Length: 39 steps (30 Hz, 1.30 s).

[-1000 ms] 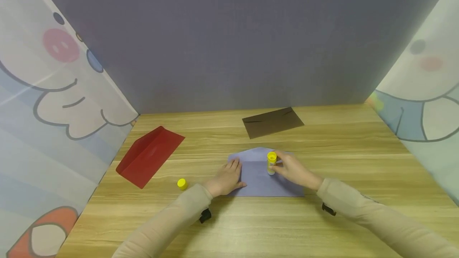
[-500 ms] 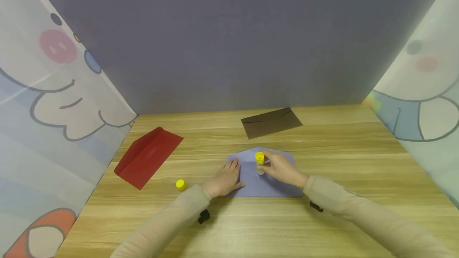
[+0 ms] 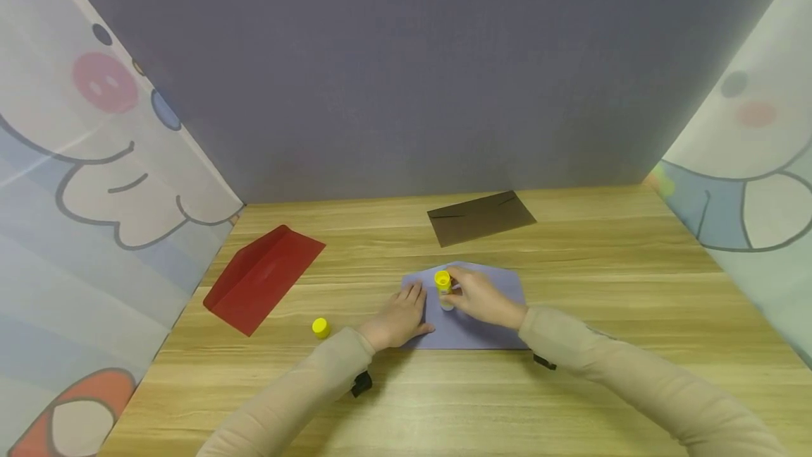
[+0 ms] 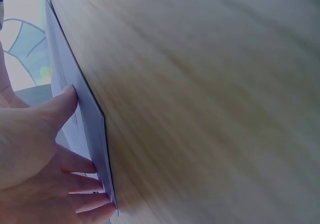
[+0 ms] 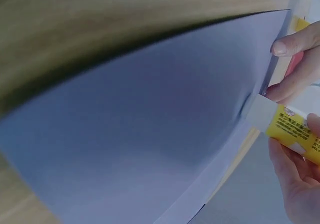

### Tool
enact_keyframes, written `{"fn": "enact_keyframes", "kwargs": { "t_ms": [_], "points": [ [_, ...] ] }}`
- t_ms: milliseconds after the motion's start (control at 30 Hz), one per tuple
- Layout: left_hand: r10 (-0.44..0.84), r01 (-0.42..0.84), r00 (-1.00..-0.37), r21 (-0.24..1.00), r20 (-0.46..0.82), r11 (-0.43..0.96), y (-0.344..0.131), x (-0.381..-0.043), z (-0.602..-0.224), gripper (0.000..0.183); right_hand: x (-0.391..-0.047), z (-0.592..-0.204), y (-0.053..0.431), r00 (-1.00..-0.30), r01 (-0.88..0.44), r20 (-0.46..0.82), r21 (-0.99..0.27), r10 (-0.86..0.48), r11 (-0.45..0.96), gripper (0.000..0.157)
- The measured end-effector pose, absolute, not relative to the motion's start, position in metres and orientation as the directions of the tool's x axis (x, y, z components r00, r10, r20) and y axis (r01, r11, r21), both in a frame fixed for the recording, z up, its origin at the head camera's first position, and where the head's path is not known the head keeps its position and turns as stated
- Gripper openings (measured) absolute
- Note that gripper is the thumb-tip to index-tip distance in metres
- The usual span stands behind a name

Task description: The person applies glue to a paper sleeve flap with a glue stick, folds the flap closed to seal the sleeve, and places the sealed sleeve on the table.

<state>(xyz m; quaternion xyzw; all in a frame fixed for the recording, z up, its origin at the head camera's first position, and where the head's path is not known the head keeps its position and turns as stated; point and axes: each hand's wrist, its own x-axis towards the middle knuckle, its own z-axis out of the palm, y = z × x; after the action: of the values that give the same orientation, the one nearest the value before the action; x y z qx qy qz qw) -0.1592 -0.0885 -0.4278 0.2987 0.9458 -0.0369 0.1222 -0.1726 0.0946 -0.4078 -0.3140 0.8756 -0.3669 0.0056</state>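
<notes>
A lavender envelope (image 3: 488, 330) lies on the wooden table with its flap opened away from me. My left hand (image 3: 401, 316) rests flat on the envelope's left end, fingers spread and straight; the left wrist view shows its thumb and fingertips touching the paper near the edge. My right hand (image 3: 483, 298) grips a yellow glue stick (image 3: 443, 282) upright, its white end down against the envelope close to my left fingers. In the right wrist view the glue stick (image 5: 292, 130) has dark printing on a yellow label, and its pale tip meets the paper.
A yellow cap (image 3: 321, 328) stands on the table left of my left hand. Farther left lies a red envelope (image 3: 266, 281) with its flap opened. Behind the lavender one is a dark brown envelope (image 3: 482, 218). A grey panel (image 3: 438, 90) closes off the back.
My right hand has slid the glue stick leftward across the lavender envelope, towards my left hand. The left hand has stayed in place.
</notes>
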Motion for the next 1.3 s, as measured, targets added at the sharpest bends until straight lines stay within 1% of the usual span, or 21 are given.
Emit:
{"fn": "enact_keyframes", "kwargs": {
  "t_ms": [533,600,800,833,1067,1300],
  "points": [
    [0.569,0.586,-0.781,0.012,-0.258,0.810,-0.089,-0.158,-0.426,0.070,-0.170,-0.411,0.106,-0.821,-0.514,0.217,-0.685,-0.529,0.517,0.034],
    [0.588,0.600,-0.775,0.020,-0.231,0.800,-0.092,-0.159,-0.432,0.072,-0.170,-0.411,0.109,-0.818,-0.516,0.218,-0.687,-0.533,0.511,0.034],
    [0.593,0.600,-0.778,0.033,-0.207,0.799,-0.092,-0.158,-0.431,0.072,-0.169,-0.411,0.118,-0.819,-0.519,0.230,-0.688,-0.526,0.508,0.032],
    [0.580,0.589,-0.782,0.033,-0.227,0.807,-0.090,-0.156,-0.425,0.069,-0.169,-0.412,0.119,-0.823,-0.516,0.229,-0.686,-0.520,0.513,0.032],
    [0.570,0.590,-0.787,-0.016,-0.236,0.807,-0.089,-0.157,-0.426,0.071,-0.168,-0.413,0.131,-0.828,-0.514,0.234,-0.681,-0.509,0.522,0.033],
    [0.565,0.586,-0.789,-0.020,-0.241,0.810,-0.088,-0.158,-0.428,0.071,-0.171,-0.419,0.143,-0.844,-0.478,0.221,-0.721,-0.489,0.501,0.035]
  ]
}}
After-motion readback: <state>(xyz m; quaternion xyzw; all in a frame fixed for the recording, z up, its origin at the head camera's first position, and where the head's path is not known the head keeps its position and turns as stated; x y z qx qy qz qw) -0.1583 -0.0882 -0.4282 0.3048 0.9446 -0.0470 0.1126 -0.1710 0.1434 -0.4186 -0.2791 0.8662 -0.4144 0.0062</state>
